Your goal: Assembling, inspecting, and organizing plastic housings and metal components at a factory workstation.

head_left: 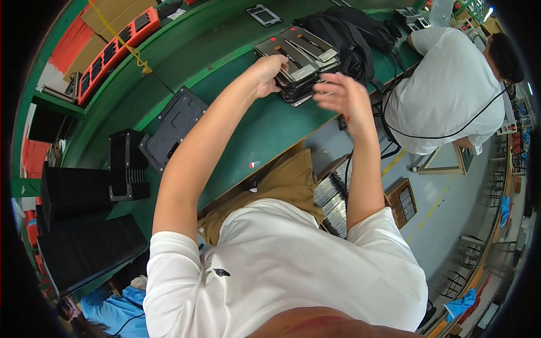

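A stack of flat dark-grey and silver panels [301,76] stands on the green bench, its top pieces lying slightly askew with small red marks. My left hand [267,76] is at the stack's left side, fingers on the upper edge and thumb lower down, gripping its corner. On the other side my right hand [344,98] is held just off the near right corner, its fingers stretched and apart, somewhat blurred. Nothing shows in the right hand.
Black bags [344,39] lie right behind the stack. A black moulded tray [174,127] and dark box-shaped housings [127,163] stand at left. A seated co-worker in white [445,90] is at right. Below the bench edge sits a crate of silvery pieces [332,194].
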`<state>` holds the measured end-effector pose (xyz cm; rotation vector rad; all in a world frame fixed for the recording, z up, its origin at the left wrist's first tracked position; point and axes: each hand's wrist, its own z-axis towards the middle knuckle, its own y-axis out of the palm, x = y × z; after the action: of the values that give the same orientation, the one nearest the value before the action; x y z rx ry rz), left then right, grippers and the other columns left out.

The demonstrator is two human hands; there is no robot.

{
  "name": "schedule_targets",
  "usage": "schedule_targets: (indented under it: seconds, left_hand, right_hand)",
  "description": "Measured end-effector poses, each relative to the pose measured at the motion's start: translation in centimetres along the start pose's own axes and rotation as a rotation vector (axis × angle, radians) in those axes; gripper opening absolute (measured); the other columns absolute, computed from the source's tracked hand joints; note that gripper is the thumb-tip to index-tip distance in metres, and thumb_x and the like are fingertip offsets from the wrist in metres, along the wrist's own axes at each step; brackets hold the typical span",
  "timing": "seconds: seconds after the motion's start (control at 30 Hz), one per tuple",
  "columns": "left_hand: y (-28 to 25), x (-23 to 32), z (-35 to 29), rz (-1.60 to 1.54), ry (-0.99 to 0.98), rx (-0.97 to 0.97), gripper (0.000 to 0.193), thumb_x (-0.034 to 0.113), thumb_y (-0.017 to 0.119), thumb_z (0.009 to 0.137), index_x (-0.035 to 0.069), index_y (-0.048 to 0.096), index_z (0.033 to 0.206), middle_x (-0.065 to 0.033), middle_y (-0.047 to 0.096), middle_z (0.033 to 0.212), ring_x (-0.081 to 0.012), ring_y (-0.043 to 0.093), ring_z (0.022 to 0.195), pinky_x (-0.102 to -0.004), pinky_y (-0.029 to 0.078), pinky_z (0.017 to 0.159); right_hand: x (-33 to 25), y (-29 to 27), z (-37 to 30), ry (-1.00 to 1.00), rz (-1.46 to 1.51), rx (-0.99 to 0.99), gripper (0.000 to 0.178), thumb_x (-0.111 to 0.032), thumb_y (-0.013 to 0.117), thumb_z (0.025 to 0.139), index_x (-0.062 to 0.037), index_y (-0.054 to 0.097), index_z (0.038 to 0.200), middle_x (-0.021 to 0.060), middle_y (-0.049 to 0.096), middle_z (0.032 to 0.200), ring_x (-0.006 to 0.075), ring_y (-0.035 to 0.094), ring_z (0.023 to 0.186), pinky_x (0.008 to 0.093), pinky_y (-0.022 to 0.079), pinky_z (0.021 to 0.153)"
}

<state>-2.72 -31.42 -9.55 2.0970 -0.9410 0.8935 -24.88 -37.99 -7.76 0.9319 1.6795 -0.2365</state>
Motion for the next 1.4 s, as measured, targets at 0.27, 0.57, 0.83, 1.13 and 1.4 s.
schedule_targets:
  seconds: [0.27, 0.57, 0.83, 1.13, 1.4]
  left_hand:
    - [2.1, -4.8, 3.4, -0.29, 0.572, 0.249, 0.096, 0.062, 0.048, 0.097, 0.001, 0.008, 0.16, -0.02, 0.017, 0.166, -0.0315, 0.021, 0.153, -0.0435, 0.015, 0.124]
    - [0.1, -4.6, 1.0, -0.184, 0.62, 0.545, 0.085, 0.055, 0.054, 0.099, 0.007, 0.019, 0.16, -0.0185, 0.033, 0.159, -0.0308, 0.044, 0.139, -0.0404, 0.032, 0.117]
    - [-1.9, -4.4, -1.7, 0.021, 0.125, 0.143, 0.041, 0.037, 0.063, 0.1, 0.004, 0.058, 0.124, -0.0077, 0.067, 0.11, -0.0178, 0.066, 0.077, -0.0341, 0.054, 0.075]
    - [-1.7, -5.4, -1.6, 0.042, 0.215, 0.187, 0.032, 0.033, 0.069, 0.098, 0.004, 0.067, 0.11, -0.0031, 0.07, 0.096, -0.0128, 0.063, 0.071, -0.0288, 0.052, 0.065]
    - [-1.6, -5.2, -1.2, 0.058, 0.237, 0.21, 0.021, 0.025, 0.07, 0.095, 0.005, 0.071, 0.1, -0.0035, 0.072, 0.096, -0.011, 0.062, 0.067, -0.0267, 0.05, 0.058]
  right_hand:
    - [2.9, 1.8, 2.5, -0.882, -0.495, 0.202, 0.019, -0.006, 0.054, 0.104, 0.005, 0.066, 0.113, 0.0137, 0.07, 0.113, 0.018, 0.069, 0.101, 0.0291, 0.056, 0.089]
    - [4.6, -1.5, 2.7, -0.743, -0.067, 0.271, 0.023, -0.009, 0.062, 0.1, 0.0014, 0.063, 0.12, 0.0091, 0.07, 0.11, 0.0163, 0.068, 0.097, 0.0302, 0.054, 0.089]
    - [2.0, 3.3, 2.7, -1.059, -1.248, 0.438, 0.063, -0.031, 0.084, 0.077, -0.0046, 0.062, 0.13, 0.0155, 0.066, 0.113, 0.0341, 0.066, 0.104, 0.0407, 0.054, 0.091]
    - [-2.4, 3.1, 6.4, -0.615, -1.542, 0.067, 0.069, -0.039, 0.086, 0.071, -0.0052, 0.064, 0.127, 0.016, 0.07, 0.115, 0.0359, 0.065, 0.109, 0.0425, 0.054, 0.093]
    - [-6.3, 4.6, 8.4, -0.386, -1.776, -0.089, 0.067, -0.041, 0.079, 0.067, -0.0067, 0.065, 0.123, 0.0163, 0.072, 0.115, 0.0327, 0.067, 0.11, 0.0425, 0.055, 0.093]
